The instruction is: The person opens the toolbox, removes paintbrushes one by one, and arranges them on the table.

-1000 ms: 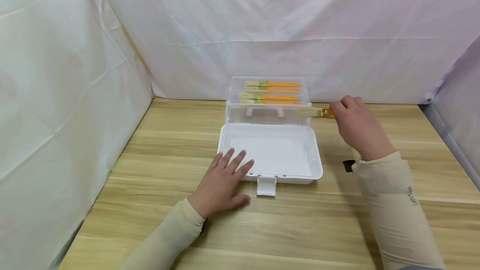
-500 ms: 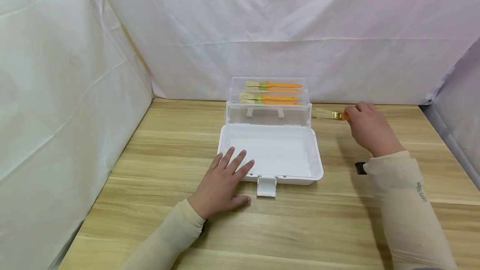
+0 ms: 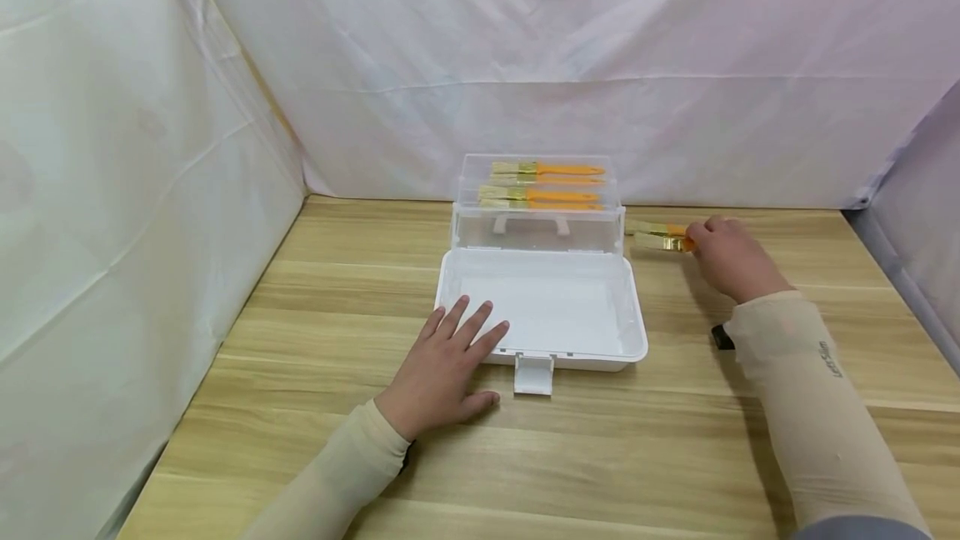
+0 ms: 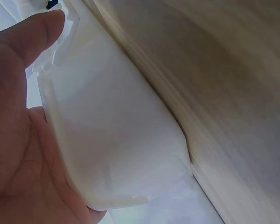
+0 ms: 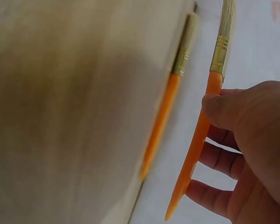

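Observation:
My right hand (image 3: 738, 261) pinches a flat paintbrush (image 5: 196, 144) by its orange handle, thumb on one side and fingers on the other. Its pale bristles point left, right of the box. A second orange-handled paintbrush (image 5: 163, 107) lies on the table close behind it. My left hand (image 3: 438, 365), fingers spread, rests over the front left rim of an open white box (image 3: 540, 302); the left wrist view shows its palm against the box's side wall (image 4: 112, 121). At the back, more orange-handled paintbrushes (image 3: 562, 171) lie in the box's raised clear lid (image 3: 480, 227).
A white latch (image 3: 534, 375) hangs from the box's front edge. White cloth (image 3: 525, 48) walls the wooden table (image 3: 337, 290) at the back and on both sides.
My right hand has carried its paintbrush rightward from beside the clear lid, then slightly lower, next to another paintbrush on the table. My left hand has stayed put.

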### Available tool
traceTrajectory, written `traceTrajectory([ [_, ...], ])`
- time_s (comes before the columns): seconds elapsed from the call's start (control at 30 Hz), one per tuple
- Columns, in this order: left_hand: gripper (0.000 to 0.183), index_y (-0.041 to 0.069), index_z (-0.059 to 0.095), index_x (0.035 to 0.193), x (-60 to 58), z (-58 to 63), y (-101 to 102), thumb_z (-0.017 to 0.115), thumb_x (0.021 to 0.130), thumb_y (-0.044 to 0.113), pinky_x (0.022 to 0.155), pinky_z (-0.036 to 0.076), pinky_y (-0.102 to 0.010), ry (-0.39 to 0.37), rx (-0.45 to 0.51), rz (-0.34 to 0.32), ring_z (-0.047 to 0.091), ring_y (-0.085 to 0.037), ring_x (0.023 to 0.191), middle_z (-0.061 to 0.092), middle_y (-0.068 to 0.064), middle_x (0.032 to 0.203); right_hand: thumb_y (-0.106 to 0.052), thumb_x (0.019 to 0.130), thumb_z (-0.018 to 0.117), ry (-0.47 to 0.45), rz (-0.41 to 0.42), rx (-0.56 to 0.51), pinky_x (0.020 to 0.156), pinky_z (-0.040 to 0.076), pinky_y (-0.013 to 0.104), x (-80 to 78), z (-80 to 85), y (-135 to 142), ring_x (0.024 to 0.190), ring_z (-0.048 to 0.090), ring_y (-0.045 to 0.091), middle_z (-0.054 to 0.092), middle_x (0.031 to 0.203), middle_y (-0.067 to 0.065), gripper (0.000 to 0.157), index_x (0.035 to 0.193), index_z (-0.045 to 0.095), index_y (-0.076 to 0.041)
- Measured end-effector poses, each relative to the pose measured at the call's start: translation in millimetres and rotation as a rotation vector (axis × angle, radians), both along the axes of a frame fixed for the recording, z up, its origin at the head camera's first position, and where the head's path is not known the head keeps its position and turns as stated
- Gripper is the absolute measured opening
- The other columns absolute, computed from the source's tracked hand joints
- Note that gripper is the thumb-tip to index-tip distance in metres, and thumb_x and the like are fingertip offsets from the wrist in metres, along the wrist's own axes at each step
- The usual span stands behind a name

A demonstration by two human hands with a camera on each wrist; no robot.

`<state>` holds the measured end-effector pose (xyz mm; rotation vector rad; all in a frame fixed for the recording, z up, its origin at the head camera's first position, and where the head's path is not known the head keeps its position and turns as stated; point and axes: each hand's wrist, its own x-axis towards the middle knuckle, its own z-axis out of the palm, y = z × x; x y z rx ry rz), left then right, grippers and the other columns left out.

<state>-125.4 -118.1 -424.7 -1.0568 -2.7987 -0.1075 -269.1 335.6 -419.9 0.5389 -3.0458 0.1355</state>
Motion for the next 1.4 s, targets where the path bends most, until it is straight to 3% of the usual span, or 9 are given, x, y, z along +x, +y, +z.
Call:
traceTrajectory([
  [0.17,0.085,0.021,0.038,0.154,-0.2,0.0,0,0.07,0.082,0.053,0.115,0.022,-0.056,0.009,0.006,-0.001,0.022,-0.039,0.147,0.033,-0.01,0.159,0.0,0.095,0.062,-0.078,0.008,0.052,0.077,0.046,0.057,-2.9,-2.2,-3,0.096,0.05,0.043,0.055,0.107,0.027,0.024,0.118,0.055,0.006],
  [0.5,0.085,0.02,0.039,0.153,0.3,2.1,0,0.072,0.081,0.051,0.114,0.023,-0.056,0.01,0.009,-0.004,0.024,-0.039,0.146,0.034,-0.011,0.158,0.007,0.095,0.055,-0.138,-0.004,0.082,0.076,0.047,0.056,-8.4,-3.7,-9,0.097,0.051,0.042,0.055,0.105,0.025,0.02,0.115,0.058,0.004],
  [0.93,0.084,0.02,0.04,0.153,0.2,1.8,0,0.072,0.081,0.05,0.114,0.023,-0.057,0.008,0.019,-0.007,0.025,-0.039,0.146,0.034,-0.01,0.158,0.001,0.097,0.054,-0.157,0.003,0.08,0.079,0.046,0.056,-14.2,-6.0,-6,0.094,0.054,0.04,0.057,0.099,0.021,0.017,0.113,0.059,0.004],
  [1.4,0.084,0.02,0.039,0.153,0.0,1.8,1,0.072,0.081,0.05,0.114,0.023,-0.057,-0.004,0.005,0.002,0.025,-0.039,0.146,0.034,-0.01,0.158,-0.007,0.098,0.059,-0.117,0.005,0.037,0.075,0.048,0.055,-6.2,0.4,-8,0.09,0.056,0.038,0.056,0.1,0.021,0.022,0.118,0.059,0.003],
])
